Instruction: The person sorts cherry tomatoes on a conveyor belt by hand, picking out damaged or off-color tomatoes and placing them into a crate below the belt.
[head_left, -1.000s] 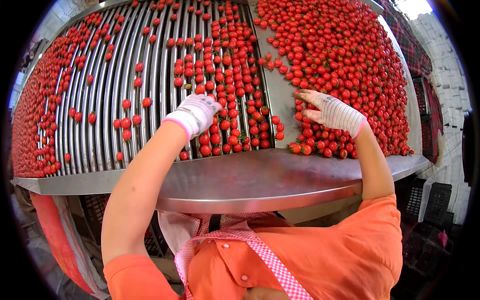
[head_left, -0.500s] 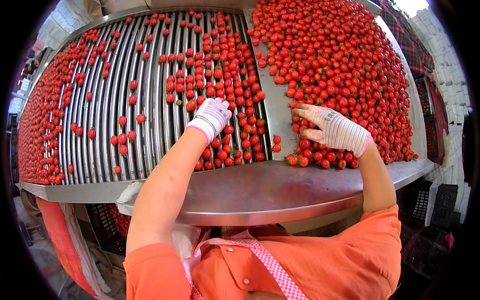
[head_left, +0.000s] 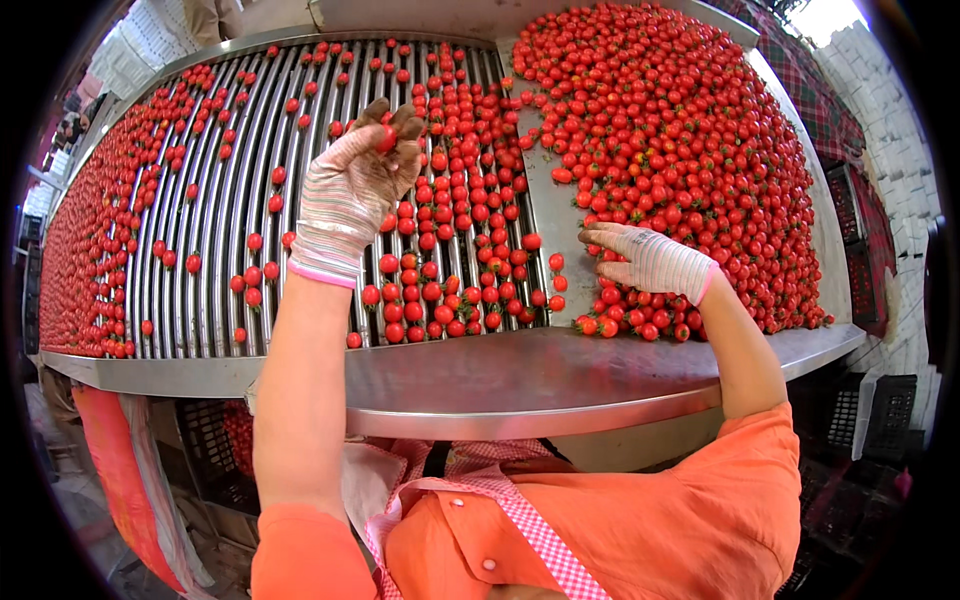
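My left hand [head_left: 362,180], in a striped white glove with soiled fingertips, is turned palm up above the metal rollers [head_left: 222,285]. A red cherry tomato [head_left: 387,139] sits in its curled fingers. At the left edge of a big heap of cherry tomatoes [head_left: 690,140], my right hand [head_left: 655,262] lies with its fingers stretched out and gloved the same way. It touches tomatoes, and no tomato shows in its grip. Rows of tomatoes [head_left: 455,190] ride in the roller grooves between my hands.
A bare strip of sheet metal [head_left: 556,200] divides the rollers from the heap. Along the front runs a curved steel ledge [head_left: 530,385]. More tomatoes [head_left: 80,270] crowd the far left. Black crates [head_left: 888,410] stand low at the right, and another crate [head_left: 205,440] is beneath the machine.
My left hand has lifted, moved left and turned palm up, with a cherry tomato now showing in its fingers. My right hand has barely shifted on the heap. Tomatoes on the rollers have shifted slightly.
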